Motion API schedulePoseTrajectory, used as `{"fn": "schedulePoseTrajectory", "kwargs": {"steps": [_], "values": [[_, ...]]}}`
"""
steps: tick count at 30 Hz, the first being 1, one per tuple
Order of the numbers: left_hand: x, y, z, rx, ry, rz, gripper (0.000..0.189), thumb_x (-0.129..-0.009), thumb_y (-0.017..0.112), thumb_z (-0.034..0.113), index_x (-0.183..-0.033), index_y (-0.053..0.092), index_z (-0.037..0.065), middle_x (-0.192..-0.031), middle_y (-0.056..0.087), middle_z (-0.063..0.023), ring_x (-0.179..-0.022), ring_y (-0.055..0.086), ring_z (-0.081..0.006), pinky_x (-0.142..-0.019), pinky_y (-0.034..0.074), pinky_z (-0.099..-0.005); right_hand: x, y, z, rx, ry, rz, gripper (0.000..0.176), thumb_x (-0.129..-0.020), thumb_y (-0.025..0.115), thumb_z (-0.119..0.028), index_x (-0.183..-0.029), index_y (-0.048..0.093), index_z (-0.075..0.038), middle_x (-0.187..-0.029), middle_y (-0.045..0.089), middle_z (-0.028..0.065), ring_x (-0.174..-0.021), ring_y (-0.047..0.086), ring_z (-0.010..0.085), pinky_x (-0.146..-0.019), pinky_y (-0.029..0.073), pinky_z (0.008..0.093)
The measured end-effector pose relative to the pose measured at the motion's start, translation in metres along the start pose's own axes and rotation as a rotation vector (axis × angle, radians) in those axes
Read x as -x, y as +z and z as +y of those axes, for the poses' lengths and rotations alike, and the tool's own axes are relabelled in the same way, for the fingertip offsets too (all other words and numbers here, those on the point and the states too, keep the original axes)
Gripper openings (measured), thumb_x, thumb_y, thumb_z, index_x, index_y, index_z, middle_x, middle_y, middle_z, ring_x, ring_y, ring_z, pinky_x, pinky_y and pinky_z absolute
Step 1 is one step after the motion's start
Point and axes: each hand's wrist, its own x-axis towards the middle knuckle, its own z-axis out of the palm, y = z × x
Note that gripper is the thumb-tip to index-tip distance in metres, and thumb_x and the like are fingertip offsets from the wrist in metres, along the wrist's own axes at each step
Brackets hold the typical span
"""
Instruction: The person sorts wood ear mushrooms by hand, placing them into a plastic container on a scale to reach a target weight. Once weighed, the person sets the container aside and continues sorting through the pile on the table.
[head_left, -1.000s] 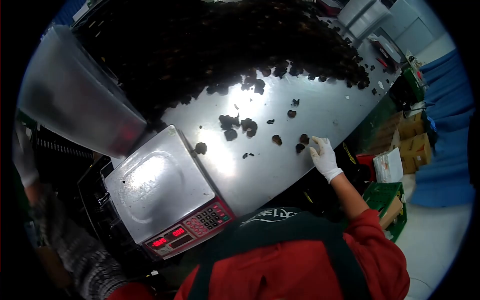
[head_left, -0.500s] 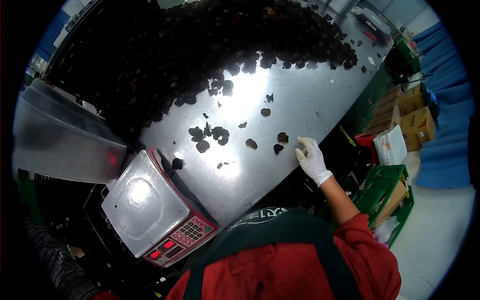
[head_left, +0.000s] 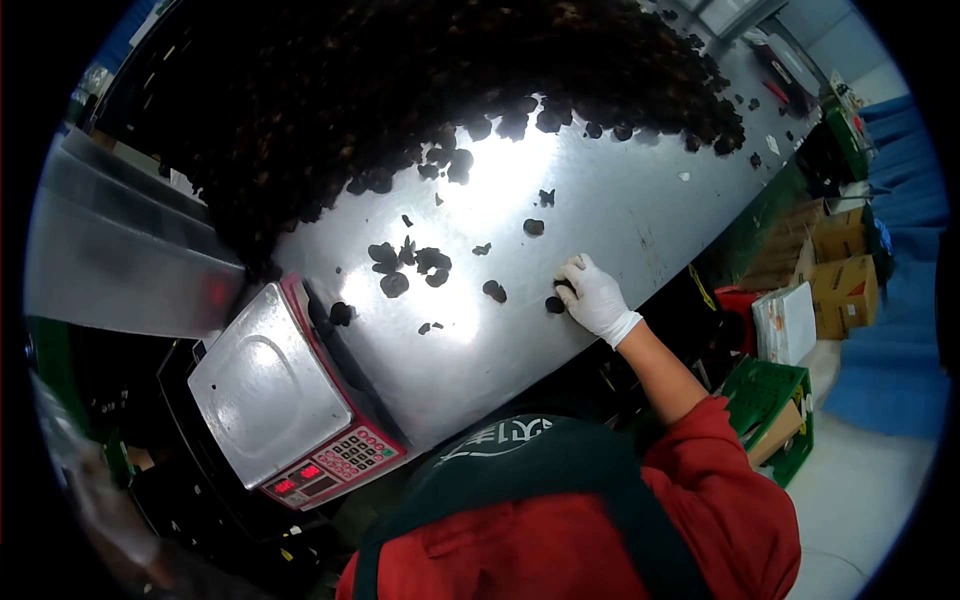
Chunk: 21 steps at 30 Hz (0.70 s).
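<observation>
My right hand [head_left: 592, 298], in a white glove, is over the metal table [head_left: 480, 360], its fingers curled round a small dark mushroom-like piece [head_left: 565, 284]. Just left of the fingertips lies another dark piece [head_left: 555, 305]. Farther left, a single piece [head_left: 494, 291] and a loose cluster [head_left: 433, 262] rest on the metal. I do not make out my left hand; a blurred arm-like shape [head_left: 110, 490] at the lower left edge cannot be clearly assigned.
A large heap of dark pieces [head_left: 400, 70] covers the far side. The scale [head_left: 270, 385] stands at the near left beside a translucent bin [head_left: 130, 250]. At the right are a green crate [head_left: 795, 455], cardboard boxes [head_left: 843, 295] and a blue curtain [head_left: 890, 340].
My right hand has moved left onto the dark piece, and its fingers have closed round it. The view has shifted slightly. A blurred pale shape has appeared at the lower left.
</observation>
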Motion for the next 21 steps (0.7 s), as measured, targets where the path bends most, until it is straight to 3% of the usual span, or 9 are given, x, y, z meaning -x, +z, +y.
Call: {"fn": "schedulePoseTrajectory", "kwargs": {"steps": [1, 3, 7, 9, 11, 12, 15, 17, 21], "values": [[0.043, 0.014, 0.013, 0.064, -0.02, -0.106, 0.013, -0.091, 0.061, 0.005, -0.101, 0.065, -0.001, -0.096, 0.067, -0.0114, -0.084, 0.062, -0.0186, -0.078, 0.05, -0.0293, -0.005, -0.001, 0.005, -0.049, 0.033, 0.027, 0.014, -0.081, 0.064, -0.011, -0.094, 0.061, -0.007, -0.1, 0.058, 0.0144, -0.08, 0.06, 0.035, -0.073, 0.051, 0.0409], [0.109, 0.04, 0.069, 0.113, -0.217, -0.286, 0.011, -0.083, 0.068, 0.002, -0.078, 0.058, 0.001, -0.075, 0.057, -0.0108, -0.07, 0.055, -0.021, -0.066, 0.046, -0.0337, -0.02, -0.008, 0.009, -0.149, 0.093, 0.072, 0.013, -0.082, 0.061, -0.009, -0.095, 0.061, -0.007, -0.096, 0.059, 0.0164, -0.08, 0.06, 0.0355, -0.073, 0.051, 0.0409], [0.181, 0.076, 0.116, 0.076, -0.213, -0.515, 0.021, -0.072, 0.075, 0.006, -0.083, 0.057, 0.002, -0.08, 0.056, -0.014, -0.079, 0.056, -0.0315, -0.071, 0.044, -0.0411, -0.068, -0.002, 0.009, -0.139, -0.066, 0.226, 0.015, -0.081, 0.063, -0.005, -0.096, 0.061, -0.003, -0.088, 0.059, 0.0165, -0.078, 0.06, 0.0332, -0.071, 0.049, 0.0391], [0.166, 0.081, 0.149, 0.029, -0.278, -0.604, 0.035, -0.069, 0.078, 0.009, -0.098, 0.06, 0.003, -0.095, 0.06, -0.0141, -0.095, 0.056, -0.0321, -0.081, 0.044, -0.0419, -0.082, 0.005, 0.012, -0.059, -0.084, 0.136, 0.02, -0.081, 0.063, -0.005, -0.101, 0.062, -0.003, -0.09, 0.059, 0.0173, -0.08, 0.06, 0.0339, -0.072, 0.049, 0.0396], [0.122, 0.078, 0.207, 0.082, -0.26, -0.39, 0.052, -0.066, 0.081, 0.011, -0.113, 0.06, 0.004, -0.113, 0.058, -0.0152, -0.109, 0.052, -0.0341, -0.091, 0.043, -0.0415, -0.091, 0.011, 0.018, 0.014, -0.113, 0.064, 0.025, -0.08, 0.063, -0.005, -0.105, 0.062, -0.003, -0.09, 0.059, 0.0182, -0.081, 0.059, 0.0349, -0.074, 0.049, 0.0402], [0.112, 0.083, 0.225, 0.25, -0.266, -0.374, 0.057, -0.066, 0.081, 0.011, -0.118, 0.058, 0.003, -0.117, 0.057, -0.0162, -0.111, 0.052, -0.0349, -0.095, 0.042, -0.0416, -0.093, 0.013, 0.025, -0.001, -0.135, 0.07, 0.024, -0.085, 0.06, -0.005, -0.109, 0.061, -0.002, -0.088, 0.061, 0.013, -0.078, 0.061, 0.0268, -0.07, 0.051, 0.0351], [0.07, 0.122, 0.285, 0.613, -0.13, -0.493, 0.063, -0.069, 0.078, 0.007, -0.127, 0.053, 0.002, -0.134, 0.046, -0.0183, -0.118, 0.051, -0.035, -0.101, 0.04, -0.0396, -0.086, 0.004, 0.031, -0.579, 0.201, -0.075, 0.02, -0.09, 0.056, -0.005, -0.109, 0.061, -0.001, -0.087, 0.062, 0.0052, -0.075, 0.059, 0.0155, -0.065, 0.051, 0.0271], [0.07, 0.198, 0.309, 0.634, -0.128, -0.461, 0.06, -0.073, 0.075, 0.011, -0.129, 0.053, 0.004, -0.139, 0.042, -0.0185, -0.122, 0.048, -0.0349, -0.101, 0.039, -0.0418, -0.072, -0.019, 0.027, -0.756, 0.299, -0.088, 0.019, -0.093, 0.052, -0.004, -0.11, 0.061, 0.0, -0.087, 0.06, 0.0004, -0.072, 0.055, 0.0073, -0.063, 0.049, 0.0216], [0.056, 0.314, 0.329, 0.428, -0.247, -0.526, 0.083, -0.07, 0.075, 0.046, -0.136, 0.047, 0.007, -0.146, 0.026, -0.0302, -0.134, 0.027, -0.0467, -0.108, 0.029, -0.0511, -0.005, -0.087, 0.072, -0.615, 0.375, -0.091, 0.018, -0.089, 0.053, -0.001, -0.104, 0.064, 0.0, -0.084, 0.061, 0.0029, -0.072, 0.054, 0.0069, -0.064, 0.048, 0.0226]]}}
